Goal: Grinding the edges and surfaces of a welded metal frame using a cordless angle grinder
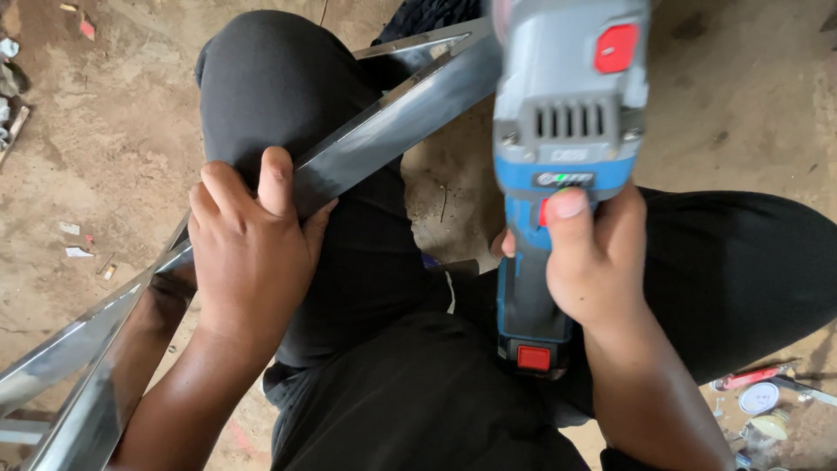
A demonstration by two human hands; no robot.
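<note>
My left hand (248, 253) is wrapped tight around a long shiny metal bar (392, 131). The bar lies across my left knee (270, 96) and runs from the low left corner up to the top middle. My fingers are curled over its top edge and my thumb presses its flat face. I think the bar is hard, stiff and slippery, with sharp edges, so the flat side is the safe place to hold. My right hand (597, 257) is closed around the handle of a blue and grey power grinder (562, 148), thumb near a red button. It looks heavy. Its front end sits by the bar, but I cannot tell if it touches. Small tools (758, 392) lie on the dirt floor (113, 131).
</note>
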